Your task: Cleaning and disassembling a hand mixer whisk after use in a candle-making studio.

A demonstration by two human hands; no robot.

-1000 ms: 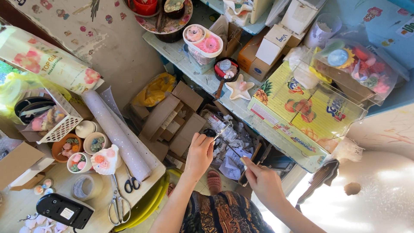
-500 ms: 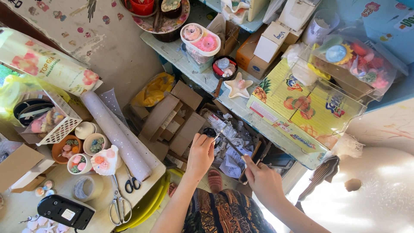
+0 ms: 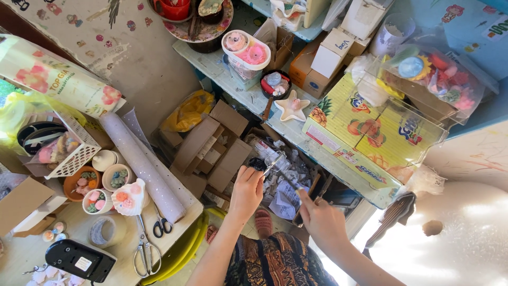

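Note:
My left hand [image 3: 246, 191] reaches down below the shelf and grips a small dark object [image 3: 257, 164] at its fingertips. My right hand [image 3: 321, 220] is closed around a thin dark stick-like tool [image 3: 286, 177] whose tip points toward the left hand. Both hands hover over a heap of crumpled papers and clear plastic bags [image 3: 283, 182] on the floor. A clear plastic bag [image 3: 263, 147] lies just above the left fingers. My patterned skirt [image 3: 275, 262] and a red sandal [image 3: 263, 222] show below.
An open cardboard box [image 3: 209, 151] sits left of the hands. A table at the left holds a rolled sheet [image 3: 140, 167], scissors [image 3: 145, 249], tape [image 3: 103, 230], small bowls of flowers [image 3: 106, 185] and a black device [image 3: 79, 260]. A yellow carton [image 3: 365, 140] fills the shelf on the right.
Both hands have stayed nearly in place over the paper heap. The view has shifted slightly.

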